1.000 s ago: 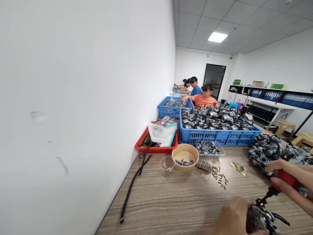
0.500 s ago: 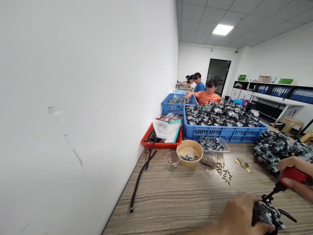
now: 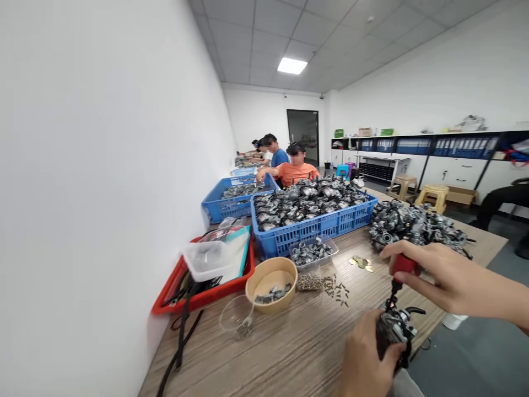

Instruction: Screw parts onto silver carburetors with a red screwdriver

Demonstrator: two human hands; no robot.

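Observation:
My left hand [image 3: 367, 353] is wrapped round a carburetor [image 3: 397, 331], a grey metal body with black parts and a short black hose, held near the table's front edge. Above it, my right hand [image 3: 438, 275] grips the red handle of a screwdriver [image 3: 404, 266]. The black shaft points down, its tip at the top of the carburetor; the exact contact is too small to make out. Loose screws [image 3: 336, 289] lie on the table left of my hands, beside several brass-coloured discs [image 3: 361, 263].
A blue crate [image 3: 314, 226] full of carburetors stands behind, with a carburetor pile [image 3: 413, 223] to its right. Nearer are a clear tray of metal parts [image 3: 313, 252], a tan bowl [image 3: 270, 275], a plastic cup [image 3: 236, 318] and a red basket [image 3: 202, 298]. Co-workers sit farther back.
The view has swung to the right, so everything sits farther left. The screwdriver now stands more upright over the carburetor, which is also held more upright. Both hands keep their grip.

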